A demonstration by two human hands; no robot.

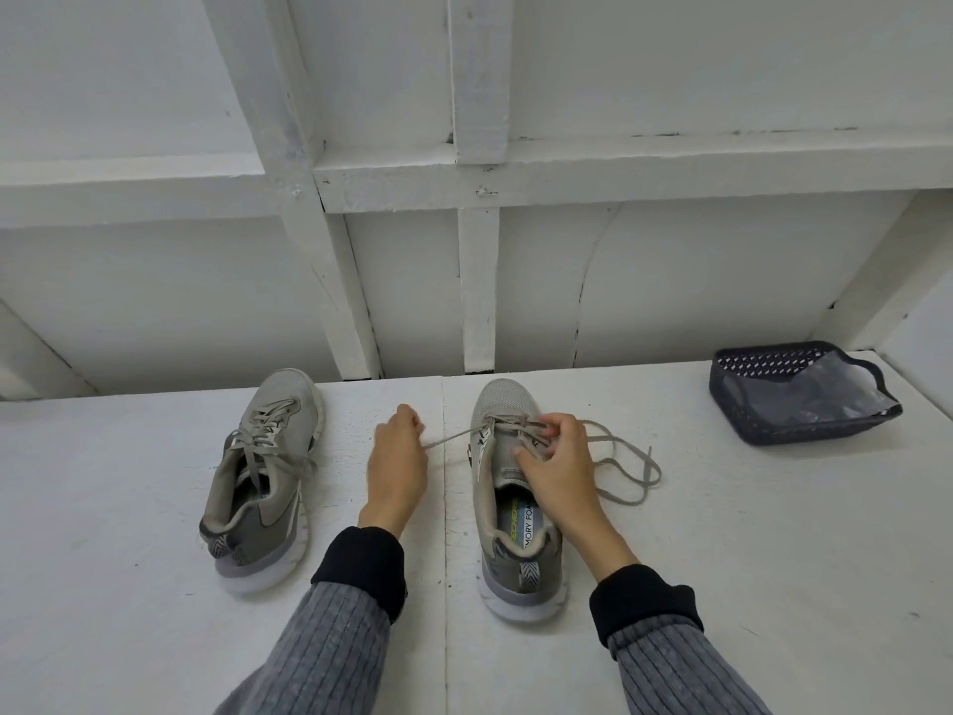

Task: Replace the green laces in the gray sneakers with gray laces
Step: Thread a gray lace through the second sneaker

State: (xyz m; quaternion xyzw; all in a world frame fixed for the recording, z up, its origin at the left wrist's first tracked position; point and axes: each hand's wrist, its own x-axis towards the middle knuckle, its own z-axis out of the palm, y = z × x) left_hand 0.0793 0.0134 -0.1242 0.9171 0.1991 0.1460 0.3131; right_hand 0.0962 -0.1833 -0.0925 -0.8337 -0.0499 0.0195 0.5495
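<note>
Two gray sneakers stand on the white table, toes pointing away from me. The left sneaker (260, 477) is laced with a gray lace tied loosely over its tongue. The right sneaker (510, 498) has a gray lace (626, 469) threaded through its front eyelets; the free right end lies in loops on the table. My left hand (397, 456) pinches the lace's left end, pulled taut out to the left of the shoe. My right hand (554, 456) rests over the shoe's tongue and pinches the lace at the eyelets. No green lace shows.
A dark plastic basket (802, 392) holding a crumpled clear plastic bag sits at the table's far right. A white wall with wooden framing (477, 281) rises right behind the table's (154, 585) back edge.
</note>
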